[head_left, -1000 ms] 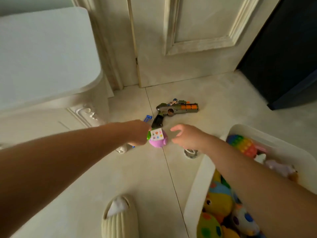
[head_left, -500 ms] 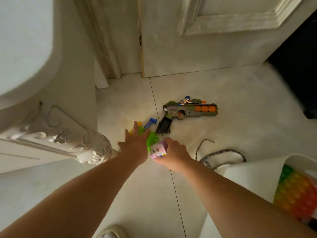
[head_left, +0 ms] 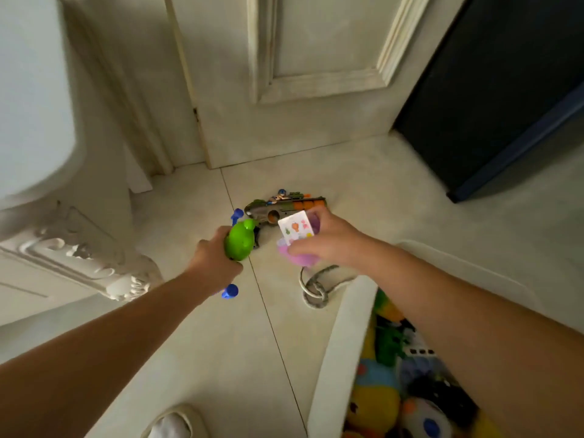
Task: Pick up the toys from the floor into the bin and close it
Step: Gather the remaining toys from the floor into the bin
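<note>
Down by the carved white cabinet foot (head_left: 126, 279) on the left, the person's left hand (head_left: 215, 263) holds a bright green rounded plastic toy (head_left: 239, 243) with blue knobs at either end. The fingers are curled tight about its middle, and the toy is up off the pale tiled floor (head_left: 221, 358), so far as I can judge. Just beyond it, nearer the cream panelled door (head_left: 316, 90), a grey-green toy gun with an orange band (head_left: 284, 206) lies flat on the tiles, its grip partly hidden behind the green toy. Next along, the right hand (head_left: 331, 245) grips a pink rounded toy topped with a white face of small coloured pictures (head_left: 295, 231), fingers closed over the far side and thumb underneath. Below that hand a pale loop of cord with a ring (head_left: 314, 290) lies on the floor, close against the rim of the white plastic bin (head_left: 338, 343). The bin stands open at the right, heaped with bright soft toys (head_left: 376, 403), and no lid is in sight. To my eye the gathering step is in hand: both hands are loaded and neither toy is over the bin yet. The next move calls for swinging both rightward over the rim and letting go, the right hand first since it is nearer. After that the gun and the cord want collecting, and the lid wants finding.
</note>
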`<state>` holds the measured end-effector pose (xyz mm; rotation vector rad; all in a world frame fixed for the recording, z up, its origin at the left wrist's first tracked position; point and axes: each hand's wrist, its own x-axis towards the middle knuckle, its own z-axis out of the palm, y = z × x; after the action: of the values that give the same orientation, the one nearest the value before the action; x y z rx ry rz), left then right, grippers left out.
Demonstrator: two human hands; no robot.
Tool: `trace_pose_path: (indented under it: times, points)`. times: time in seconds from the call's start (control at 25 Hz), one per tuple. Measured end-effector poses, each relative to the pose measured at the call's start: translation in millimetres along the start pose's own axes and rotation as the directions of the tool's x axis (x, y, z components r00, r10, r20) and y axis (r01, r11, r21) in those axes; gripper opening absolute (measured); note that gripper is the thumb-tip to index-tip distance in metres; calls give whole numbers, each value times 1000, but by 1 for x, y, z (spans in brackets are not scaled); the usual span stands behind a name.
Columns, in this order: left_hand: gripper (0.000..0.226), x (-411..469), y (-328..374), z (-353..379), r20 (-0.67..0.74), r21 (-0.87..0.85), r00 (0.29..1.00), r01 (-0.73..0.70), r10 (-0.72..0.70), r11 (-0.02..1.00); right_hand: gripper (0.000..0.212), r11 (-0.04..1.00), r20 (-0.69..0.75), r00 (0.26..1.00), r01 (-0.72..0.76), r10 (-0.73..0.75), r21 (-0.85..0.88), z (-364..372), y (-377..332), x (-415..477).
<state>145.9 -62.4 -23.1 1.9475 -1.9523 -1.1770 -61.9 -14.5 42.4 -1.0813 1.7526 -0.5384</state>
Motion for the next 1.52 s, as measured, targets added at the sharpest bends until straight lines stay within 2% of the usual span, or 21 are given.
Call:
trace_pose_path:
  times: [0.12,0.24,0.32,0.4,0.48,0.6,0.68,0.76,0.84,0.92,0.96,1.04,1.08,1.2,1.28,1.36,1.44,1.48,1.52]
  points:
    - [61,-56,60,-25,30,-56,969,-244,246,968,51,985,-71,997,19,-7,169,-63,4,-63]
    - [62,-112,110,-35,194,-279,914,-297,357,913,55,925,-27,995,-83,100,370,-112,40,-118]
    - [62,-147,136,-32,350,-301,850,-296,393,907,52,931,4,980,-191,200,312,-124,70,-151]
    - [58,-174,152,-26,452,-226,799,-328,397,917,49,941,16,961,-275,278,196,-115,97,-171]
    - [62,-194,160,-19,542,-181,763,-304,353,935,49,942,1,954,-298,301,157,-93,115,-178]
    - [61,-210,166,-1,603,-147,755,-214,259,966,56,934,-15,970,-228,241,277,-61,130,-173]
    - [63,-215,165,20,575,-193,782,-156,241,969,43,905,11,979,-194,206,377,-54,134,-172]
    - [65,-220,162,47,533,-285,807,-111,254,952,44,806,10,975,-190,222,561,-59,139,-175]
    - [65,-222,157,80,498,-361,817,-107,289,926,56,640,38,968,-194,249,743,-67,146,-182]
    - [66,-225,151,116,473,-357,801,-205,366,911,68,503,97,966,-209,240,839,-74,153,-188]
    - [67,-227,149,132,458,-315,783,-300,420,901,71,480,114,962,-225,249,848,-76,156,-190]
    - [69,-227,143,161,428,-205,749,-465,506,861,66,558,98,945,-266,312,786,-81,161,-192]
    - [75,-226,141,169,441,-140,743,-497,504,856,60,605,91,934,-295,345,739,-83,164,-193]
    - [96,-213,135,174,526,6,729,-519,439,855,28,678,67,910,-352,408,645,-84,170,-190]
    - [96,-204,133,167,527,0,735,-502,426,865,26,705,-23,872,-380,490,599,-77,170,-185]
    - [76,-198,129,156,402,-52,811,-444,426,895,33,682,-55,852,-376,521,627,-71,170,-178]
    - [45,-192,124,144,275,-88,853,-437,443,895,36,647,30,867,-394,498,653,-67,162,-175]
    - [34,-190,121,140,261,-102,851,-444,455,890,35,684,62,873,-422,485,595,-66,158,-174]
    - [29,-190,118,137,273,-111,836,-464,475,879,35,760,48,870,-455,491,464,-66,155,-174]
